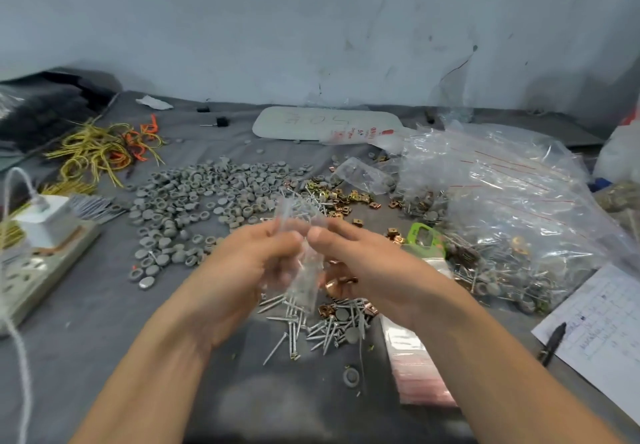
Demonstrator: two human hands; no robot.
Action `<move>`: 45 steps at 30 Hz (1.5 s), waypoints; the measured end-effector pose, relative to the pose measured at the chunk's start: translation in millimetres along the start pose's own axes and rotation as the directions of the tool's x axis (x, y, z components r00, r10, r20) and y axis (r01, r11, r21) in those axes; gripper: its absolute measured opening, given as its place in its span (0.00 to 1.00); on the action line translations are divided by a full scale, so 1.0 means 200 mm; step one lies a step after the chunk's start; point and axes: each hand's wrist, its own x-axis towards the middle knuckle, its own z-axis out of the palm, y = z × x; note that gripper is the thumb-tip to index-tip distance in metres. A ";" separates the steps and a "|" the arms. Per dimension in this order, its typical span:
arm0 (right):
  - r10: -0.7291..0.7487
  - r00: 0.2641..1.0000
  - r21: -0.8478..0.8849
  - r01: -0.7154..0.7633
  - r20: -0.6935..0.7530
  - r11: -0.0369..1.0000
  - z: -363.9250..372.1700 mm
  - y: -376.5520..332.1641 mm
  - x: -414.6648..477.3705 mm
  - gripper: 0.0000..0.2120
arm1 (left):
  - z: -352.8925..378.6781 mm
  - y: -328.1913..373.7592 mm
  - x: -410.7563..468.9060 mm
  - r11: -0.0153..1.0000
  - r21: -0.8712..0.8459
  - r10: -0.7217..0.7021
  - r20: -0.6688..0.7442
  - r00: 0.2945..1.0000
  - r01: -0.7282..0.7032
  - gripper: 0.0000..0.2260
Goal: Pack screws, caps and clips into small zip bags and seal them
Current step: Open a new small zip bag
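Note:
Both hands hold a small clear zip bag (306, 267) above the grey table. My left hand (249, 267) pinches its left edge and my right hand (360, 263) pinches its right edge near the top. My right hand also has copper clips tucked under its fingers. Loose silver screws (304, 326) lie just below the hands, mixed with a few copper clips (327, 309) and grey caps. A wide spread of grey caps (194, 201) covers the table to the left. More brass and copper clips (346, 196) lie beyond the hands.
A big clear sack of filled bags (502, 208) fills the right side. A stack of empty red-striped zip bags (419, 371) lies at the lower right, beside a paper sheet (602, 333) and pen (552, 343). A power strip (38, 263) and yellow ties (100, 153) are on the left.

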 end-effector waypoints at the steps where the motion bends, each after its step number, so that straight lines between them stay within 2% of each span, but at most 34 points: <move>1: -0.010 1.000 0.024 0.010 0.006 1.000 0.02 0.01 0.01 0.15 | -0.01 -0.01 -0.01 0.999 0.040 0.005 0.086 0.996 -0.008 0.09; 3: -0.071 0.997 0.069 0.073 -0.024 0.995 0.05 0.02 0.03 0.10 | -0.04 0.00 -0.03 0.999 0.036 -0.011 0.190 0.982 0.004 0.13; 4: -0.102 0.993 0.052 0.106 -0.064 0.993 0.05 0.03 0.04 0.08 | -0.05 0.01 -0.04 1.000 0.015 -0.018 0.189 0.982 0.016 0.14; 6: -0.143 0.979 -0.014 0.143 -0.147 0.990 0.03 0.02 0.06 0.04 | -0.08 0.02 -0.05 1.000 0.013 -0.029 0.092 0.995 0.028 0.11; 8: -0.154 0.971 -0.046 0.148 -0.185 0.988 -0.01 0.03 0.07 0.07 | -0.10 0.02 -0.04 0.992 0.119 -0.023 -0.074 0.997 0.032 0.06; 10: -0.141 0.972 -0.050 0.134 -0.188 0.990 -0.03 0.03 0.06 0.08 | -0.12 0.01 -0.04 0.976 0.210 -0.024 -0.152 0.988 0.056 0.12; 12: -0.136 0.970 -0.094 0.119 -0.200 0.988 -0.04 0.04 0.06 0.08 | -0.12 0.02 -0.06 0.976 0.196 -0.080 -0.109 0.991 0.100 0.11; 14: -0.147 0.950 -0.172 0.102 -0.274 0.980 -0.03 0.04 0.05 0.06 | -0.12 0.03 -0.08 0.979 0.162 -0.121 -0.036 0.992 0.125 0.07; 16: -0.234 0.876 -0.362 0.074 -0.421 0.929 -0.02 0.05 0.04 0.10 | -0.12 0.03 -0.08 0.986 0.123 -0.099 -0.078 0.992 0.108 0.05; 18: -0.408 0.759 -0.609 0.020 -0.508 0.793 0.00 0.06 0.03 0.18 | -0.11 0.02 -0.06 0.993 0.085 -0.062 -0.209 0.976 0.081 0.03; 20: -0.530 0.663 -0.667 0.062 -0.529 0.743 0.04 0.04 0.01 0.11 | -0.09 0.01 -0.04 0.996 0.071 -0.029 -0.325 0.945 0.055 0.01; 22: -0.556 0.640 -0.624 0.151 -0.530 0.767 0.07 0.05 0.01 0.09 | -0.07 0.01 -0.02 0.997 0.073 0.004 -0.392 0.920 0.026 0.04; 23: -0.550 0.657 -0.593 0.190 -0.516 0.783 0.08 0.05 0.02 0.10 | -0.05 0.00 -0.02 0.996 0.085 0.023 -0.414 0.910 0.013 0.05; 25: -0.500 0.744 -0.504 0.255 -0.442 0.825 0.11 0.05 0.03 0.13 | -0.02 0.00 -0.02 0.988 0.156 0.063 -0.428 0.901 0.005 0.07; 27: -0.438 0.825 -0.431 0.270 -0.357 0.861 0.13 0.04 0.04 0.14 | 0.02 -0.01 -0.01 0.969 0.247 0.081 -0.407 0.910 0.024 0.06; 28: -0.425 0.844 -0.430 0.268 -0.327 0.862 0.14 0.04 0.05 0.14 | 0.03 -0.02 -0.01 0.959 0.279 0.081 -0.401 0.913 0.038 0.06; 33: -0.418 0.886 -0.426 0.305 -0.202 0.852 0.13 0.02 0.07 0.14 | 0.07 -0.02 0.00 0.932 0.354 0.087 -0.431 0.898 0.079 0.11; 37: -0.359 0.931 -0.492 0.280 -0.072 0.824 0.10 0.02 0.05 0.17 | 0.05 -0.03 0.00 0.857 0.504 0.142 -0.435 0.889 0.110 0.11; 39: -0.338 0.939 -0.515 0.262 -0.057 0.816 0.09 0.03 0.06 0.18 | 0.05 -0.04 -0.01 0.832 0.546 0.150 -0.394 0.907 0.100 0.10; 41: -0.327 0.943 -0.519 0.252 -0.057 0.817 0.08 0.03 0.06 0.19 | 0.04 -0.04 -0.01 0.865 0.495 0.107 -0.328 0.939 0.074 0.08; 45: -0.322 0.947 -0.435 0.295 0.013 0.851 0.05 0.04 0.07 0.21 | 0.03 -0.02 -0.03 0.968 0.243 -0.036 -0.132 0.991 0.068 0.11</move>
